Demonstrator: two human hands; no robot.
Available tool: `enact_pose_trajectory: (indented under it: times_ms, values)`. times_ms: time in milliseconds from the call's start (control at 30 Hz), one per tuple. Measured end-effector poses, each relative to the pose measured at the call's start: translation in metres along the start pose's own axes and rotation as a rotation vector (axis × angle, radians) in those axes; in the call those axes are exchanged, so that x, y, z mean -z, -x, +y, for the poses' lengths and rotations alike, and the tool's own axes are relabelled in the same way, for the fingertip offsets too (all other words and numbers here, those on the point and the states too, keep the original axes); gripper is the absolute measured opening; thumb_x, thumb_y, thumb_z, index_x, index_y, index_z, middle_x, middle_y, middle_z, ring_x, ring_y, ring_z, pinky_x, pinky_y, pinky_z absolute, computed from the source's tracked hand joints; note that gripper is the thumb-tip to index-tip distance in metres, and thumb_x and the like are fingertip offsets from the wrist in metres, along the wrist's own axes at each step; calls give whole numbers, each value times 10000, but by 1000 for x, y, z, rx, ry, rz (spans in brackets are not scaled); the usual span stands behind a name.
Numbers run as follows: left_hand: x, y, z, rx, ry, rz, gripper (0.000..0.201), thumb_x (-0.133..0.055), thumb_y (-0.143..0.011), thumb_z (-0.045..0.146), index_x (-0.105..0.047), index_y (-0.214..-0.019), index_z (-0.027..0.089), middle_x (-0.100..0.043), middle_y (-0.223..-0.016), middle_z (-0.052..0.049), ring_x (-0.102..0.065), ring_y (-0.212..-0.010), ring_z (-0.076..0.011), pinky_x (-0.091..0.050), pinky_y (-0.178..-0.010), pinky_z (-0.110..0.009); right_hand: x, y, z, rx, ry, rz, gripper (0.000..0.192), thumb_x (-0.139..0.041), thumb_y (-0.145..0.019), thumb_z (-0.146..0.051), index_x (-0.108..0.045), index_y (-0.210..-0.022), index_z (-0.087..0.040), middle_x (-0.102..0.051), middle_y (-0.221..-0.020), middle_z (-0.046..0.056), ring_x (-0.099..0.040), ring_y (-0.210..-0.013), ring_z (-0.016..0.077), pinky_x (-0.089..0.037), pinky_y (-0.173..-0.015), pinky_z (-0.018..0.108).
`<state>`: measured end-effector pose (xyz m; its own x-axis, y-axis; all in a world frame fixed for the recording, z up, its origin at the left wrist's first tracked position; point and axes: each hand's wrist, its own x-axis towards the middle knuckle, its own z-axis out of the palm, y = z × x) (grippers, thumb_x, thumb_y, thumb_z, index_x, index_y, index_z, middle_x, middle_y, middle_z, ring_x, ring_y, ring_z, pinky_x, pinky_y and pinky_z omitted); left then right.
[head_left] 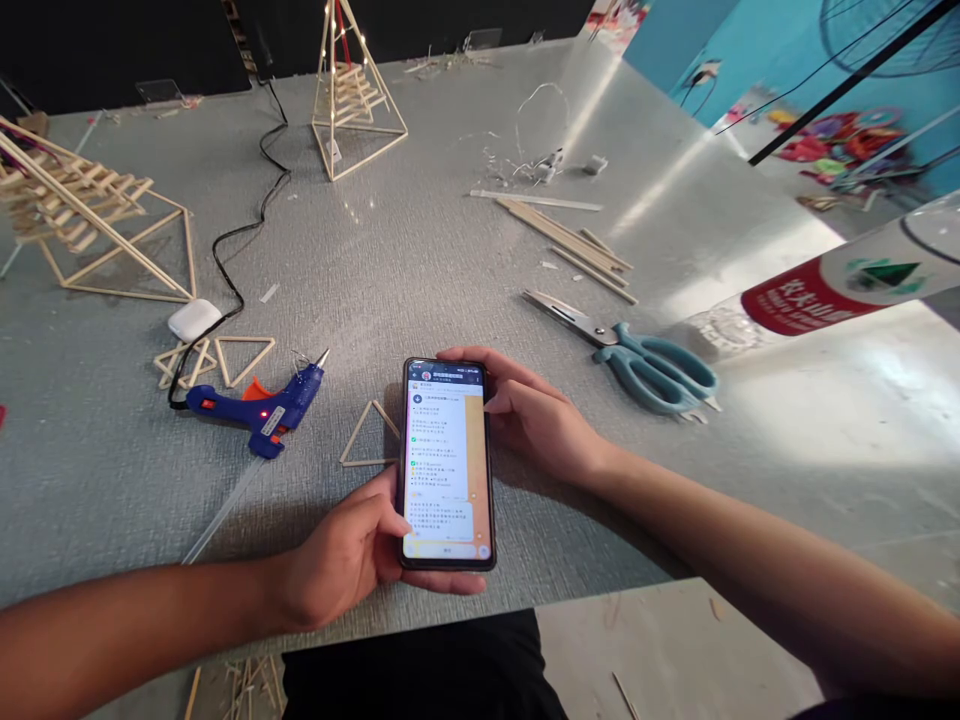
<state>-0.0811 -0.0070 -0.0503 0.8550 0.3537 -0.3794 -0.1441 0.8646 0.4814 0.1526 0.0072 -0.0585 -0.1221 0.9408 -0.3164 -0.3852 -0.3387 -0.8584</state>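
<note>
A smartphone (447,465) with a lit screen of text messages is held upright above the table's near edge. My left hand (352,550) grips its lower left side, the thumb over the screen's edge and fingers beneath. On the upper right side my right hand (536,415) is closed round it, the thumb along the edge. Partly behind the phone lies a small triangle of wooden sticks (364,437). Left of that rests a blue glue gun (259,408) with a red light on and a clear glue stick (229,508) out of its back.
Blue-handled scissors (652,370) and wooden sticks (566,240) lie to the right, near a tilted water bottle (817,290). Stick pyramids (360,110) stand at the back and left. A black cord (262,205) crosses the left side by a white case (195,320).
</note>
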Motion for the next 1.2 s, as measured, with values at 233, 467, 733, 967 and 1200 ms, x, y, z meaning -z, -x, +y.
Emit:
enact_pose_trajectory:
  times_ms: [233,467,733,967,1200]
  values:
    - [0,-1,-1,-3,-8,9,541,-579,-895,197,-560,-1432,257,-645,-1392,-93,-665,-1230,-272,-628,-1009,-496,-1,1,0,4,8,-3,587,-551,-689,-170,-643,-1260,-273,-764,-1140,30,-694,-1007,251,-531,-914,424]
    - [-3,-1,-1,16,-107,42,532,-657,-931,186,-510,-1441,228,-615,-1382,-119,-641,-1230,-255,-627,-1013,-458,-2,1,-1,8,5,0,578,-554,-688,-171,-647,-1249,-271,-763,-1126,29,-688,-989,248,-528,-901,417]
    - [-1,3,-3,-41,-178,-45,608,-754,-889,146,-501,-1430,261,-595,-1367,-87,-597,-1272,-247,-584,-1082,-452,-1,2,-2,18,40,10,557,-549,-703,-179,-647,-1243,-272,-758,-1108,29,-687,-985,249,-526,-901,430]
    - [1,1,0,3,-73,-17,831,-560,-682,32,-510,-1466,303,-628,-1385,-60,-618,-1271,-273,-612,-1045,-471,-3,2,-3,22,-1,-5,531,-551,-701,-173,-652,-1211,-277,-762,-1093,29,-691,-991,252,-547,-885,425]
    - [-1,-1,-2,28,-46,77,461,-620,-965,224,-567,-1421,254,-639,-1363,-118,-651,-1206,-280,-635,-1001,-486,-3,2,-3,15,-23,-22,531,-545,-705,-167,-643,-1216,-275,-769,-1086,33,-705,-990,258,-560,-892,440]
